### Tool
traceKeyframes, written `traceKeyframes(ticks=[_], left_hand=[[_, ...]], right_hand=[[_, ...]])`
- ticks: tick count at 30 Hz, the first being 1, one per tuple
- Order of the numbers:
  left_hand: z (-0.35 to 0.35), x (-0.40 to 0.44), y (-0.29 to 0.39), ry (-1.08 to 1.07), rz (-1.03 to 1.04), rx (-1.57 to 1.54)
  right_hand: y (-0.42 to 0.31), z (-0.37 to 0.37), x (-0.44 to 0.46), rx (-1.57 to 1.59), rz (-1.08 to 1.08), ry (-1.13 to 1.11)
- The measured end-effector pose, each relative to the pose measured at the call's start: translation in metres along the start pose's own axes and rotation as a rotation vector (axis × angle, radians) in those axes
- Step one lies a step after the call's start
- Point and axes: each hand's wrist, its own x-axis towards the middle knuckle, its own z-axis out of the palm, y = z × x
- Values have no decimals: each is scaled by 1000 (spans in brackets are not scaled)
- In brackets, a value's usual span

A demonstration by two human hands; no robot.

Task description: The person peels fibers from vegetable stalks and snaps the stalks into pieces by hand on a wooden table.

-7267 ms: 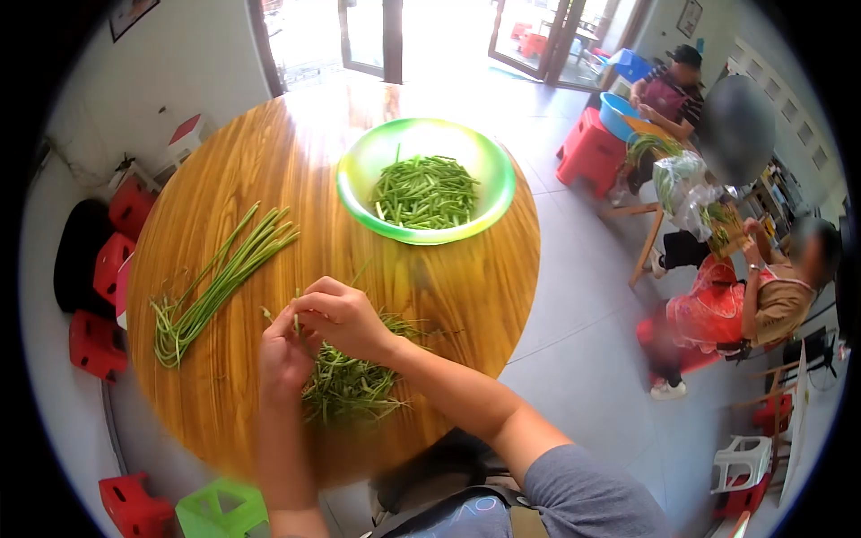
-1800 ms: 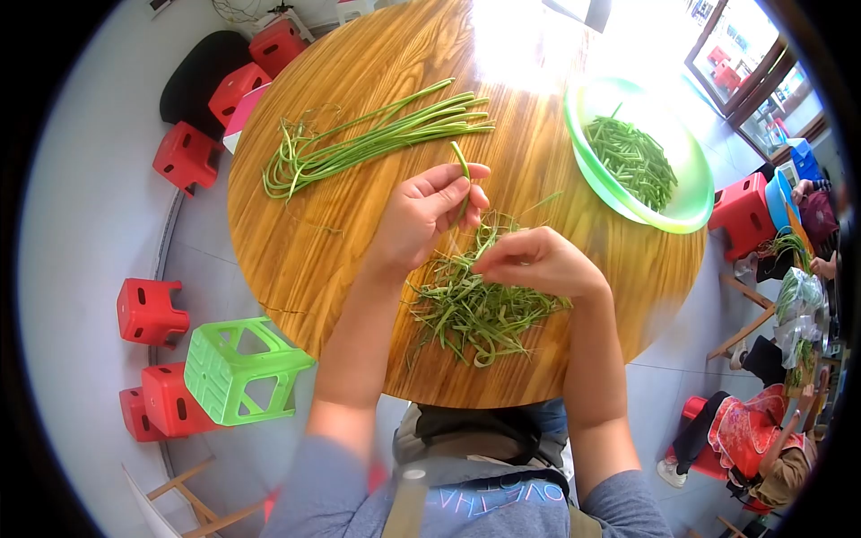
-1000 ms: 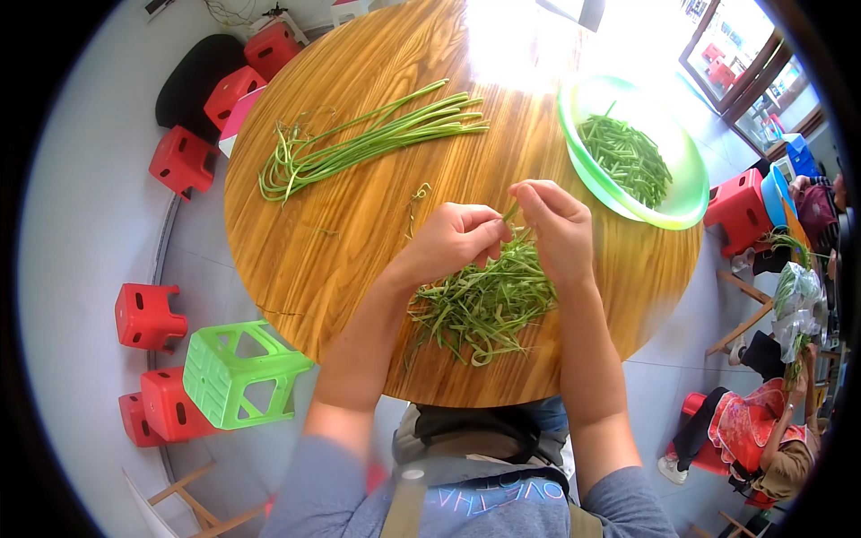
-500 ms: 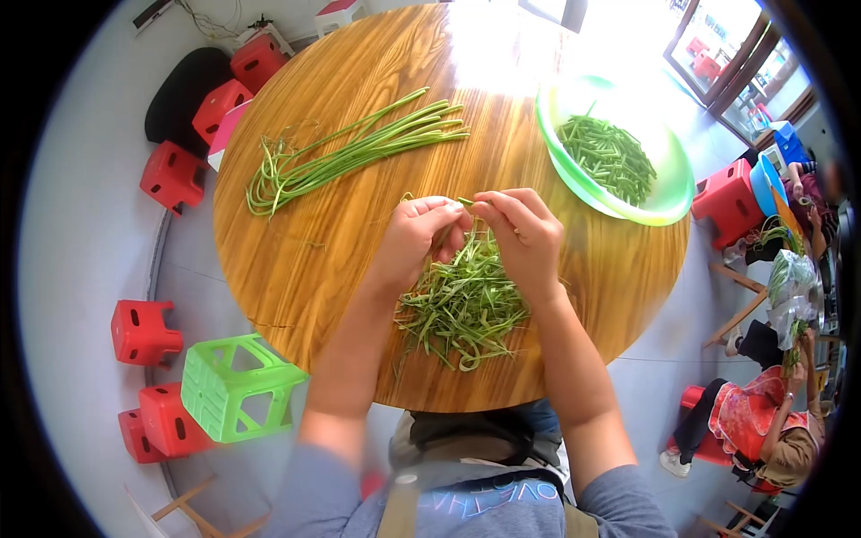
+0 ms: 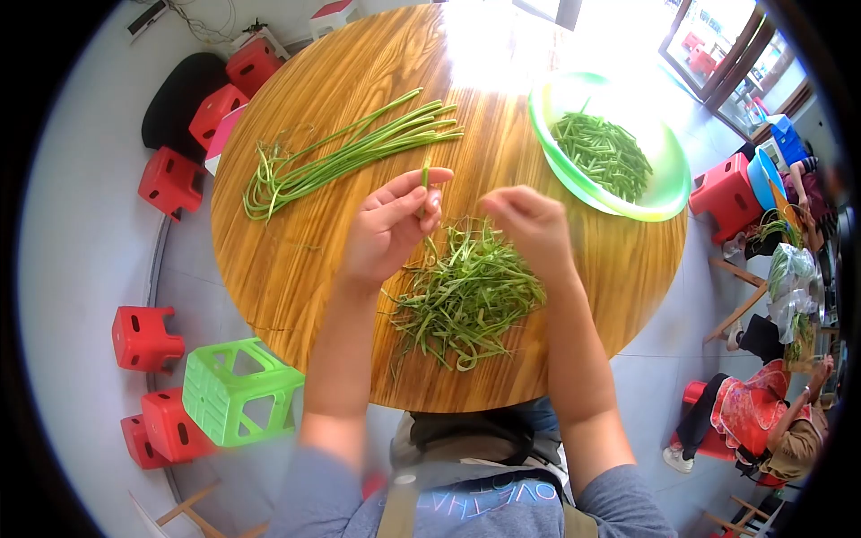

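Note:
My left hand (image 5: 390,229) pinches a short green garlic scape (image 5: 425,176) between thumb and fingers, held nearly upright above the table. To its right, my right hand (image 5: 535,229) is apart from it, fingers pressed together and slightly blurred; what they hold, if anything, does not show. Below both hands lies a loose heap of thin green trimmings (image 5: 466,300). A bunch of long garlic scapes (image 5: 359,154) rests at the upper left, its tips curled. At the upper right, a pale green bowl (image 5: 671,170) contains many short cut green pieces (image 5: 605,154).
Everything rests on a round wooden table (image 5: 287,260). A green stool (image 5: 211,399) and several red stools (image 5: 146,338) stand to the left. At the right edge, a person in a red patterned apron (image 5: 752,403) handles greens; another person's sleeve (image 5: 807,164) shows farther up.
My hands were together at the green stem and are now apart. The left stays on the stem and has turned palm-up; the right has drawn away, lower and to the right.

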Motion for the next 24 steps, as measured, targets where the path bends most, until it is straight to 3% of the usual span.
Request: traceKeyframes(ticks=[2,5,9,13,17,20,24], left_hand=[[-4,1,-4,-30,-50,80],[-2,-2,-8,-137,-110,155],[-2,1,-19,-181,-159,217],[2,-1,-19,-179,-229,321],[4,0,-23,-132,-243,355],[5,1,-24,-92,-239,394],[5,3,-34,54,-191,267]], right_hand=[[-6,-3,3,535,32,251],[-29,-5,14,982,183,594],[-5,-3,3,684,397,42],[-3,10,-3,489,390,-112],[-6,14,-3,359,243,-15],[-2,16,-4,47,-59,105],[-3,17,-2,-20,-260,138]])
